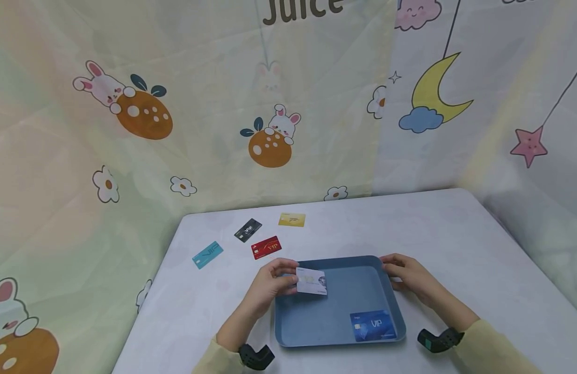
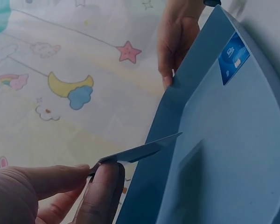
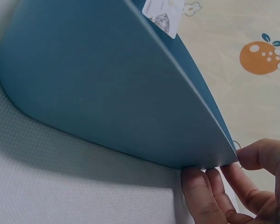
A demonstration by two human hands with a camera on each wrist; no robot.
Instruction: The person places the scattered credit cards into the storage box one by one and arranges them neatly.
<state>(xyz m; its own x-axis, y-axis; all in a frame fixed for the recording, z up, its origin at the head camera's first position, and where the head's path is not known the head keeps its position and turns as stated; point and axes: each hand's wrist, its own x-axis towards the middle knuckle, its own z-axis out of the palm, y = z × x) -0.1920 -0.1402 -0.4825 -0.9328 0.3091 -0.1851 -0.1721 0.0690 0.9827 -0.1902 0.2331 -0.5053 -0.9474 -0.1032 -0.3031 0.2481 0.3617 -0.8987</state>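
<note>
Between thumb and fingers, my left hand (image 1: 269,284) pinches a white card (image 1: 311,281) over the left part of a blue tray (image 1: 323,324). In the left wrist view the white card (image 2: 137,151) is seen almost edge-on, tilted, its shadow falling on the tray floor. At the tray's far right corner is my right hand (image 1: 412,278). The right wrist view shows its thumb at the rim and its fingers (image 3: 200,189) against the outer wall and lower edge. A blue VIP card (image 1: 373,326) lies inside the tray, at the near right corner.
Left of and behind the tray, a teal card (image 1: 208,255), a black card (image 1: 247,230), a red card (image 1: 266,248) and a gold card (image 1: 292,219) lie on the white table (image 1: 386,223). A printed cloth (image 1: 213,130) hangs behind the table.
</note>
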